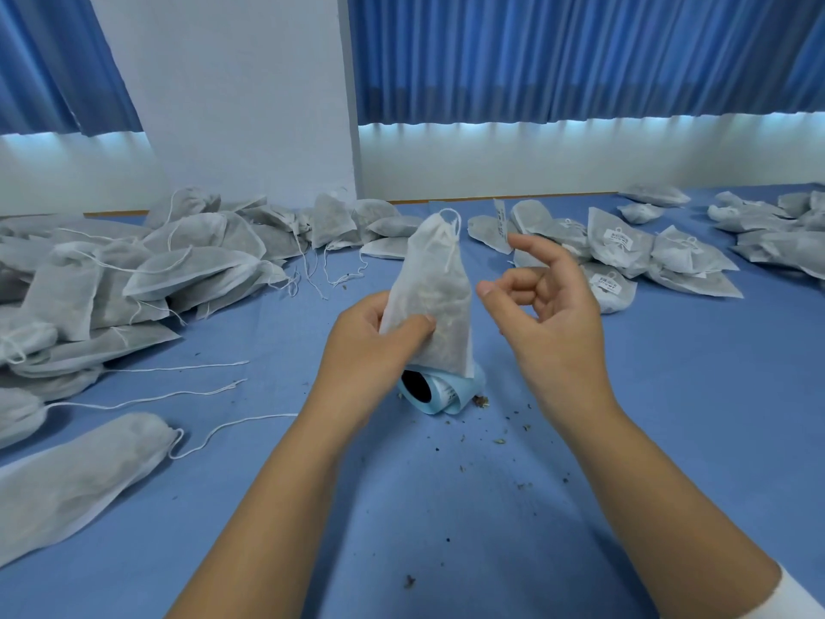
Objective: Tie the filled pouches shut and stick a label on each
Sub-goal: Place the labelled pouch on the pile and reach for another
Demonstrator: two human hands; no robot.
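Pouch [429, 283] held upright, blue table [446, 507], blue curtains [580, 55]

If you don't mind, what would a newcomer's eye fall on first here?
The upright pouch in mid-frame, gripped low by the left hand with the right hand open beside it. To the left lies a big heap of pouches with loose strings; to the right, pouches bearing labels.

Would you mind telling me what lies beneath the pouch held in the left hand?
A label roll on blue backing lies on the table below the pouch the left hand holds. Its dark core and loose strip show; the pouch and hand cover its top.
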